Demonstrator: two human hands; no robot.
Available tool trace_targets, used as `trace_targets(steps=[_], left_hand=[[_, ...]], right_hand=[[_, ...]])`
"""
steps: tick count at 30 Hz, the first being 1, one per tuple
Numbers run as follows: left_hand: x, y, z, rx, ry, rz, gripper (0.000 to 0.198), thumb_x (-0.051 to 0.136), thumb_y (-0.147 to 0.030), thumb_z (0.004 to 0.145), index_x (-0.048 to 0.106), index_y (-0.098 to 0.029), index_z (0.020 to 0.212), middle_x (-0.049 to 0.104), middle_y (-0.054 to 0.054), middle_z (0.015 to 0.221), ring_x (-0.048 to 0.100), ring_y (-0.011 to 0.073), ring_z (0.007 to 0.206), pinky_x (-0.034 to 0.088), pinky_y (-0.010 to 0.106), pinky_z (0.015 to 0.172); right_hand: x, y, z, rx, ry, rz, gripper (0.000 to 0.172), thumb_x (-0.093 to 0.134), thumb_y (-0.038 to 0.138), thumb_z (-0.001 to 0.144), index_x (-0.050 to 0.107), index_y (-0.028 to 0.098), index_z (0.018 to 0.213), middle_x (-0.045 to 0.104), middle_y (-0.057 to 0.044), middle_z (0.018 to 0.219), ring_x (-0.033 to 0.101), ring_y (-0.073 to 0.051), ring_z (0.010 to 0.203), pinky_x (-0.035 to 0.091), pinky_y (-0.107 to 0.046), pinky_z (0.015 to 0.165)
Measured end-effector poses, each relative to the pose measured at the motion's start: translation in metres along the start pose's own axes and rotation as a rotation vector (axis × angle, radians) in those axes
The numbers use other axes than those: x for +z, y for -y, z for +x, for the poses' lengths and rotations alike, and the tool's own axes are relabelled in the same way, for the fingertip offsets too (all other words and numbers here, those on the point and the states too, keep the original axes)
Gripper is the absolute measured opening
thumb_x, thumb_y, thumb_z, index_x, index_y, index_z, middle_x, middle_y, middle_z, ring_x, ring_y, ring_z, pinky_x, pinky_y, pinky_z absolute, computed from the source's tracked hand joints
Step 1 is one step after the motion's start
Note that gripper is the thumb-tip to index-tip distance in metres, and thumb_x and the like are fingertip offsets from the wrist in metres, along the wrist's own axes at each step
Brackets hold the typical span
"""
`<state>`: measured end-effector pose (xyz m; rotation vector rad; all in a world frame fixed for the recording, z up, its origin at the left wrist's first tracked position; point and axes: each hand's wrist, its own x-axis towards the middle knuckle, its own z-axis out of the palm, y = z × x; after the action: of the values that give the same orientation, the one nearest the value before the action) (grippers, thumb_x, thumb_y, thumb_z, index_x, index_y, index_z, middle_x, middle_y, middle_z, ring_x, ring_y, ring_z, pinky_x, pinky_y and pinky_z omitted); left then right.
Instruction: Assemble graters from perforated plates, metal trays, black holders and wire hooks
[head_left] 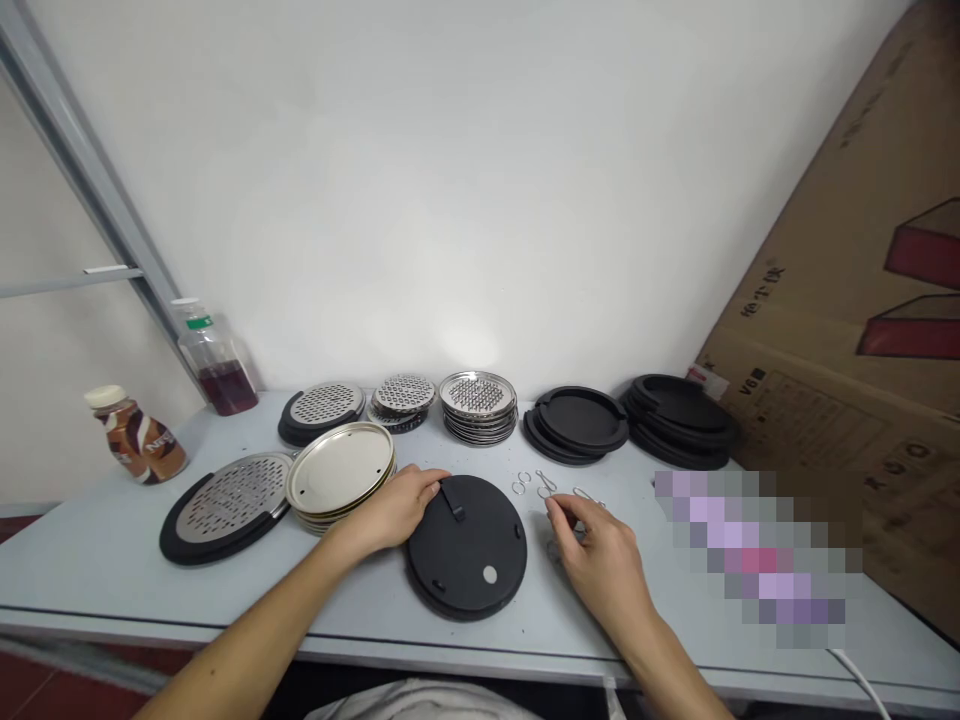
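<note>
A black round disc (465, 545) lies flat before me near the table's front edge, with a dark strap or latch at its top, small black tabs and a pale round spot. My left hand (405, 505) grips its upper left rim, fingers closed. Just right of the disc, my right hand (600, 545) is pinched, its fingertips at a thin wire clip (545, 482). More small wire rings (519, 488) lie loose around those fingertips; some are partly hidden under the hand.
Behind stand stacked perforated metal discs (478, 405) and black round trays (576, 422). Cream metal plates (341, 465) and a grater-like disc (229, 500) are left, near two bottles (142, 440). A cardboard box (847, 400) leans right; a blurred purple item (750, 545) lies before it.
</note>
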<state>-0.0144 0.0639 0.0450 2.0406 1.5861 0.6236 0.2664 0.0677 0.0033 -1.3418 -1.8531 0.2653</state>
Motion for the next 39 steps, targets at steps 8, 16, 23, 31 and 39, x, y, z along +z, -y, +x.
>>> trace_targets(steps=[8, 16, 23, 31, 39], left_hand=[[0.013, -0.002, 0.006, 0.039, -0.006, 0.063, 0.036, 0.042, -0.03, 0.097, 0.068, -0.028, 0.122, 0.065, 0.008, 0.102, 0.065, 0.0253, 0.097, 0.047, 0.035, 0.092], [0.035, 0.002, 0.01, 0.028, -0.187, 0.07, 0.03, 0.044, -0.027, 0.099, 0.072, -0.019, 0.106, 0.068, 0.01, 0.099, 0.062, 0.0255, 0.099, 0.044, 0.036, 0.092], [0.035, 0.001, 0.007, 0.057, -0.226, 0.042, 0.022, 0.051, -0.027, 0.096, 0.073, -0.02, 0.095, 0.071, 0.006, 0.094, 0.064, 0.0214, 0.091, 0.047, 0.031, 0.084], [0.036, 0.0, 0.005, 0.056, -0.242, 0.061, 0.023, 0.051, -0.025, 0.096, 0.072, -0.018, 0.094, 0.07, 0.008, 0.093, 0.064, 0.0228, 0.09, 0.047, 0.033, 0.083], [0.025, -0.006, 0.007, 0.096, -0.175, 0.108, 0.026, 0.048, -0.028, 0.098, 0.072, -0.02, 0.1, 0.071, 0.007, 0.096, 0.065, 0.0223, 0.094, 0.047, 0.032, 0.087]], right_hand=[[0.001, 0.015, -0.003, -0.238, 0.231, -0.034, 0.019, 0.054, 0.033, 0.095, 0.068, 0.022, 0.102, 0.072, -0.008, 0.096, 0.063, -0.027, 0.092, 0.045, -0.042, 0.084], [0.003, 0.016, -0.006, -0.366, 0.241, -0.027, 0.015, 0.057, 0.028, 0.093, 0.067, 0.019, 0.1, 0.064, -0.004, 0.078, 0.058, -0.022, 0.076, 0.039, -0.039, 0.076], [0.003, 0.015, -0.007, -0.376, 0.242, 0.043, 0.013, 0.061, 0.028, 0.091, 0.064, 0.019, 0.083, 0.058, 0.0, 0.068, 0.054, -0.018, 0.066, 0.036, -0.037, 0.075], [0.004, 0.015, -0.005, -0.358, 0.251, 0.032, 0.011, 0.062, 0.029, 0.09, 0.065, 0.019, 0.085, 0.06, -0.001, 0.069, 0.056, -0.018, 0.068, 0.038, -0.036, 0.075], [-0.014, 0.016, -0.012, -0.417, 0.215, -0.062, 0.023, 0.062, 0.035, 0.091, 0.068, 0.021, 0.108, 0.07, -0.01, 0.101, 0.064, -0.027, 0.095, 0.043, -0.049, 0.092]])
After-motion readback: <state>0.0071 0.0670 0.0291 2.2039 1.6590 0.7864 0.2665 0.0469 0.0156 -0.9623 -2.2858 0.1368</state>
